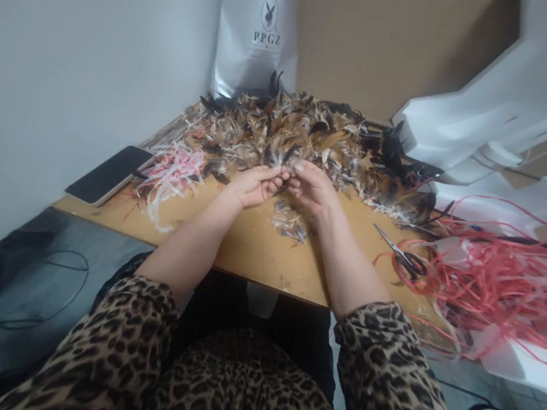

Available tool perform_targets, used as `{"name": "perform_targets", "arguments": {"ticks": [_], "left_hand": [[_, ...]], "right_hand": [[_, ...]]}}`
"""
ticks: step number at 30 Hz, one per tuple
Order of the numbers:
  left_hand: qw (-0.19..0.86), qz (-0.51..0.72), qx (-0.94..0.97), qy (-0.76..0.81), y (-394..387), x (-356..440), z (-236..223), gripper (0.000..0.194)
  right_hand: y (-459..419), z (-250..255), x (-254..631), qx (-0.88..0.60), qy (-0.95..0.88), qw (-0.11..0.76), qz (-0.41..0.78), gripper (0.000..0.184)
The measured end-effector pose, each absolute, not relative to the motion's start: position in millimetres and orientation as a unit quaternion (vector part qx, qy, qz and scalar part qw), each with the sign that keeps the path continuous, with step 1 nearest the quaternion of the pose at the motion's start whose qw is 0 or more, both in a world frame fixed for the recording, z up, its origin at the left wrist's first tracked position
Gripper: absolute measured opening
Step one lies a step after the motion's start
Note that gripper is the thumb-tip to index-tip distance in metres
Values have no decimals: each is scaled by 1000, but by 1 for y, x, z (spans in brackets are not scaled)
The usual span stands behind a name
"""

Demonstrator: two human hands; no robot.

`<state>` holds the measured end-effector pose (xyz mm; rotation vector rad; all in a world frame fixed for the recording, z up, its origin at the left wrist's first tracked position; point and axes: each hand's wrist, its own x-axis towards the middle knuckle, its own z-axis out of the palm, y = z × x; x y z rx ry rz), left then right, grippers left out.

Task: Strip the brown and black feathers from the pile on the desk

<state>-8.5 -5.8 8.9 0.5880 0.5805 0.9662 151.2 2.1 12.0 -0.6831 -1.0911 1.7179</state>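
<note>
Bag print: "PPGZ" and a rabbit-head logo are shown on the silver bag [257, 50], eleven o'clock.
Feather pile [288, 127]: spread at twelve, just past the fingertips; the bag's foot is partly blocked.
Hands: left hand [260, 187] and right hand [312, 186] are pinched inward; any grip cannot be told.
Phone [110, 174]: laid at nine.
Scissors [403, 254]: at four, beside red strips [503, 280].

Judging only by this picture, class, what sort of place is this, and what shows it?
Probably a small handicraft workspace: a wood-coloured table bears a broad heap of mostly brown feathers, with scissors and a tangle of red strips to the right.
</note>
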Motion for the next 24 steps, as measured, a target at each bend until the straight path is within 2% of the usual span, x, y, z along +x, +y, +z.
{"name": "perform_targets", "arguments": {"ticks": [5,12,24], "left_hand": [[812,442,265,273,-4,-10,8,16],[738,480,338,332,-1,-6,6,6],[678,468,429,370,-3,-1,3,14]], "right_hand": [[1,10,148,-299,-467,485,676,34],[7,10,148,-344,-464,554,600,40],[9,3,145,-373,-508,554,544,37]]}}
